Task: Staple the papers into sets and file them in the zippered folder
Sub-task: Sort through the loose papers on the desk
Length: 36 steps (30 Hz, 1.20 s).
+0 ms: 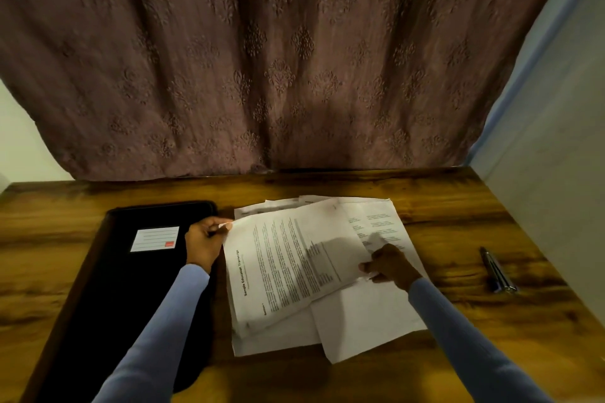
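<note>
A printed set of papers (288, 258) headed "Sample Education Transcript" lies slanted on top of other loose sheets (366, 321) in the middle of the wooden table. My left hand (204, 240) pinches its far left corner. My right hand (388, 263) grips its right edge, thumb on top. A black zippered folder (124, 288) with a white label lies closed to the left, partly under my left forearm. A dark metal stapler (497, 270) rests on the table at the right, apart from both hands.
A brown patterned curtain (294, 59) hangs behind the table's far edge. A pale wall (550, 157) borders the table on the right. Bare wood (474, 337) shows between the sheets and the stapler.
</note>
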Motion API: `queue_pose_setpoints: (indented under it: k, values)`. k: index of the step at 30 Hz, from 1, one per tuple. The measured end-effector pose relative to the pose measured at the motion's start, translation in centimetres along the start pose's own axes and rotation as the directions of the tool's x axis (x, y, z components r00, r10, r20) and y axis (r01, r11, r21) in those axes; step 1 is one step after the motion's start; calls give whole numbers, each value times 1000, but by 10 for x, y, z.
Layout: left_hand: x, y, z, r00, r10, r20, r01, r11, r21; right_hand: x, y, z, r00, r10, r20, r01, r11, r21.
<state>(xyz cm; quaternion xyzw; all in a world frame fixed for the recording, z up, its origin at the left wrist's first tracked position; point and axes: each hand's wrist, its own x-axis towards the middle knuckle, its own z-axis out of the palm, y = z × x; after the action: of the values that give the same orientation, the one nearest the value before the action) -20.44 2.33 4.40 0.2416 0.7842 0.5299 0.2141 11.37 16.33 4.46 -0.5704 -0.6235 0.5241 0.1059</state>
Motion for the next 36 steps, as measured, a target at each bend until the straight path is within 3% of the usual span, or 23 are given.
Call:
queue_pose_setpoints:
  k: [4,10,14,19,28,32,36]
  values:
    - [1,-3,-3,1000,-18,25,18,1000,-12,-8,-3,-8,990,15,137,-39,984,174]
    - [1,-2,-13,997,-60,39,64,992,-108,-13,1,-20,987,-93,134,45,945,325]
    - [-1,3,-23,990,-71,125,96,974,-203,-18,-5,-36,976,-118,184,35,916,400]
    - [-2,9,-27,988,-82,134,116,955,-272,-18,-2,-48,976,-147,161,35,834,550]
    - [-3,13,-21,979,-113,169,164,932,-323,-26,-4,-48,989,-103,109,38,876,481]
    - [-13,19,-27,924,-245,294,347,862,-370,-21,4,-49,994,-52,94,-2,865,502]
    - [-59,24,-27,845,-372,384,444,888,-117,-14,15,-52,996,-28,80,-14,877,481]
